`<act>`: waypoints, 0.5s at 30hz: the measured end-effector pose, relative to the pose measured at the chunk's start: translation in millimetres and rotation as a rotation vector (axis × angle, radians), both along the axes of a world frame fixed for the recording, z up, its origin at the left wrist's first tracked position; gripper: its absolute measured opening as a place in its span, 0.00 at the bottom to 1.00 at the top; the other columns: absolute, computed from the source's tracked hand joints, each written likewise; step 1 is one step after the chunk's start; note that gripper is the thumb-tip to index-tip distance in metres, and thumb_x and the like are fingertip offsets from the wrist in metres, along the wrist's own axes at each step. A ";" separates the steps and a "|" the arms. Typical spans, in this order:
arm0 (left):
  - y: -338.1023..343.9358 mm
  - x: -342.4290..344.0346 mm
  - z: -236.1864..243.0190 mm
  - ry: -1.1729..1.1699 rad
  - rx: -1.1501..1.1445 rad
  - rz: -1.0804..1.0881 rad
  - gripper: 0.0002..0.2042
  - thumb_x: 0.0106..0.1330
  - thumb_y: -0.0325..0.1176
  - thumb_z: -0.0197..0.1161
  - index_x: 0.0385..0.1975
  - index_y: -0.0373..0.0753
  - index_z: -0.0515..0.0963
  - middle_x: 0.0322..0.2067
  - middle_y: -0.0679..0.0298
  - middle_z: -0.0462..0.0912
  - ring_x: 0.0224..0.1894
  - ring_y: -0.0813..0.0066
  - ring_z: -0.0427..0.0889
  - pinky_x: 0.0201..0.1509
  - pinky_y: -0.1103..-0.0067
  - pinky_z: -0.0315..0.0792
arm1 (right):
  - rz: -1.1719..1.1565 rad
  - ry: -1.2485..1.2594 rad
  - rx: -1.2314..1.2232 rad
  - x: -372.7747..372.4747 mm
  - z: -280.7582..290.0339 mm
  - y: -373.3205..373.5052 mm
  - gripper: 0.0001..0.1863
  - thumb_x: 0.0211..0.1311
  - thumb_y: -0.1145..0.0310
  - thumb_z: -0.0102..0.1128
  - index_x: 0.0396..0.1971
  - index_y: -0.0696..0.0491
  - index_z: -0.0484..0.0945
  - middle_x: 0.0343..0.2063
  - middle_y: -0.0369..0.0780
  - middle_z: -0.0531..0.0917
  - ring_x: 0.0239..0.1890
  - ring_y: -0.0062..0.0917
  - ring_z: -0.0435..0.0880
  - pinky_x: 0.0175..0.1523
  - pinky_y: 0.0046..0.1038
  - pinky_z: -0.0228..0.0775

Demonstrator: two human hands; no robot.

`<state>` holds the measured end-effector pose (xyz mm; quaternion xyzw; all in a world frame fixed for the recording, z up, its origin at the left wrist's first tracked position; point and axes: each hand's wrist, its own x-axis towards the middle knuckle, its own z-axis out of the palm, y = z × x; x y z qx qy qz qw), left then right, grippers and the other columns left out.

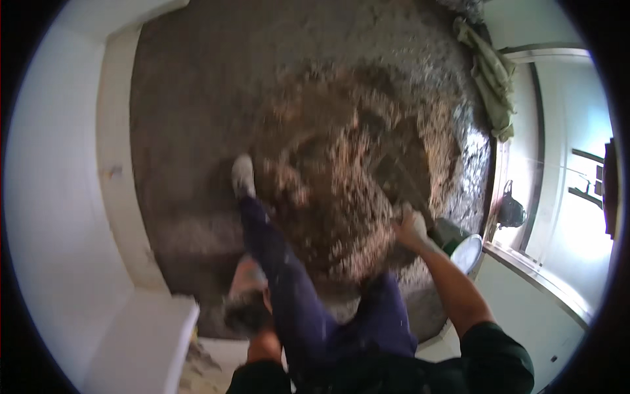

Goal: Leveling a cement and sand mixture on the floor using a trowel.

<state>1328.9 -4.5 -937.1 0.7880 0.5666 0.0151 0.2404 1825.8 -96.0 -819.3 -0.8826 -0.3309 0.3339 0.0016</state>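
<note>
Lumpy, wet-looking mound (341, 144) of brown mix, reddish in patches, spread on the dark grey floor (190, 111) ahead of the legs (285, 269). Right hand (410, 226) curled close to a flat dark tool (396, 176) on the mound; cannot tell whether gripping it. Left hand (256, 312) blurred at lower left, grip likewise unreadable. Bucket (449, 238) beside right hand; greenish cloth (487, 79) at right; white wall (52, 171) at left.

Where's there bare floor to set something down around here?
The widest free patch seems to be the dark floor on the left, bordered by the pale strip along the wall and by the brown heap and shoe. It's crowded at the lower right: the right hand and round container sit close together.
</note>
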 end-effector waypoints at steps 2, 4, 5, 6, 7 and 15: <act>45.6 -1.6 10.8 0.043 -0.171 0.054 0.16 0.65 0.33 0.59 0.50 0.34 0.78 0.50 0.53 0.82 0.53 0.56 0.80 0.60 0.64 0.73 | -0.081 0.106 0.035 12.7 -18.1 54.3 0.29 0.61 0.56 0.63 0.52 0.65 0.72 0.37 0.59 0.83 0.39 0.54 0.84 0.42 0.50 0.76; 78.3 -12.3 48.2 0.131 -0.377 0.106 0.17 0.67 0.33 0.58 0.53 0.33 0.77 0.52 0.53 0.81 0.54 0.56 0.80 0.60 0.66 0.73 | -0.123 0.112 -0.070 43.0 -42.9 113.7 0.28 0.62 0.56 0.63 0.51 0.64 0.73 0.35 0.58 0.82 0.38 0.54 0.84 0.40 0.51 0.74; 104.9 -16.6 55.4 0.182 -0.450 0.137 0.17 0.68 0.34 0.58 0.54 0.32 0.77 0.54 0.52 0.81 0.54 0.57 0.80 0.61 0.67 0.73 | -0.081 0.047 -0.006 48.8 -54.2 152.8 0.27 0.62 0.55 0.63 0.51 0.64 0.74 0.34 0.58 0.82 0.37 0.53 0.83 0.39 0.52 0.74; 133.8 -20.4 61.8 0.237 -0.520 0.168 0.18 0.69 0.34 0.57 0.55 0.31 0.76 0.55 0.52 0.81 0.54 0.57 0.80 0.61 0.68 0.73 | -0.172 -0.001 0.031 60.7 -62.5 188.5 0.26 0.63 0.57 0.63 0.50 0.64 0.74 0.31 0.56 0.81 0.35 0.52 0.83 0.37 0.51 0.73; 175.1 -36.2 70.5 0.304 -0.582 0.202 0.18 0.71 0.34 0.57 0.56 0.30 0.76 0.56 0.52 0.80 0.55 0.57 0.80 0.61 0.68 0.73 | -0.266 -0.040 0.068 66.0 -61.2 228.4 0.24 0.63 0.59 0.63 0.49 0.64 0.74 0.28 0.55 0.81 0.33 0.51 0.83 0.35 0.49 0.72; 347.5 229.2 66.8 -0.418 -0.347 0.074 0.15 0.70 0.32 0.61 0.51 0.28 0.78 0.50 0.56 0.82 0.52 0.67 0.81 0.59 0.74 0.73 | -0.893 -0.354 0.803 16.2 -179.0 479.1 0.24 0.65 0.59 0.64 0.51 0.63 0.74 0.31 0.49 0.82 0.31 0.43 0.83 0.39 0.43 0.74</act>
